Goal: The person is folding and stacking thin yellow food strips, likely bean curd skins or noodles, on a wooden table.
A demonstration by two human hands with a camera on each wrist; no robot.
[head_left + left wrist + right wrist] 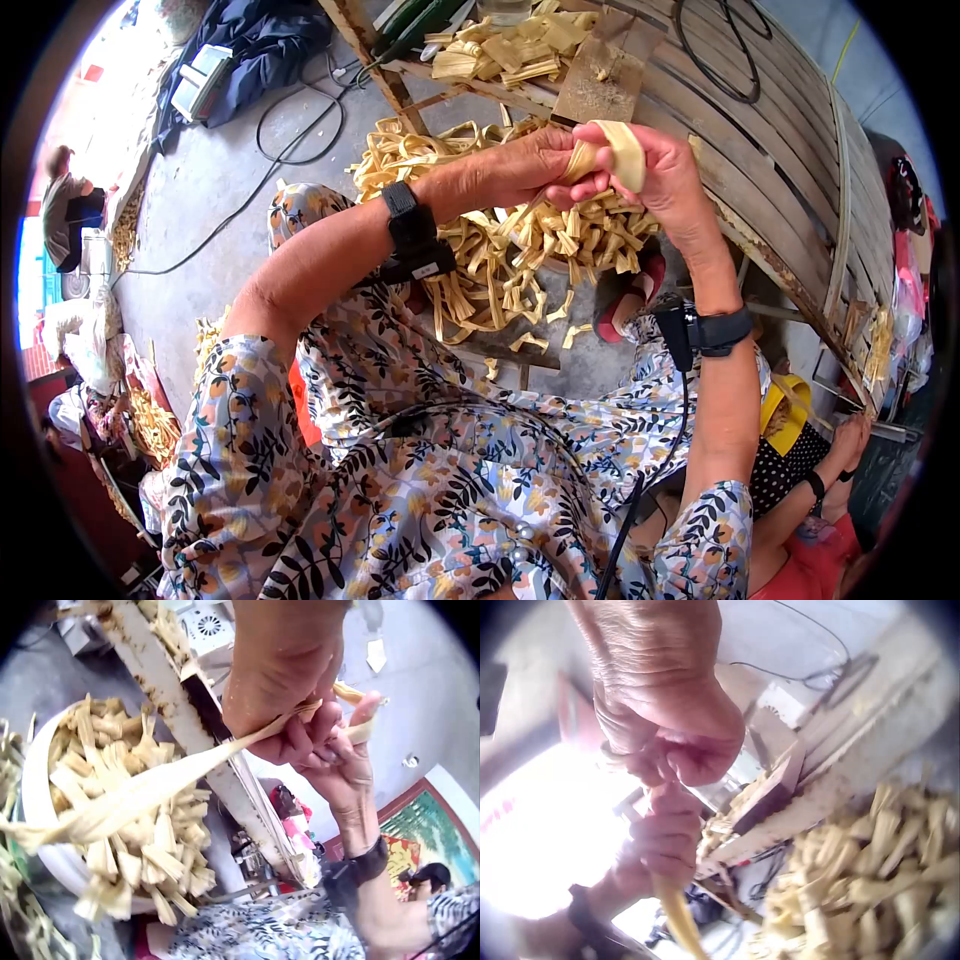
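My left hand (545,165) grips a long pale yellow strip (150,787), whose loose end hangs away in the left wrist view. My right hand (668,185) meets it at the fingertips and pinches the same strip, which makes a broad loop (628,158) over its fingers in the head view. In the right wrist view, the right hand's curled fingers hide much of the grip, and the strip's tail (679,926) comes out below the left hand (664,844). Beneath both hands lie many knotted pieces (590,235) of the same pale material.
A white bucket (36,776) holds knotted pieces. Long loose strips (400,150) lie heaped beside it. A slatted wooden bench (740,150) carries a board (600,85) and flat pieces (510,50). A cable (265,175) crosses the floor at left; another person's arm (835,460) shows lower right.
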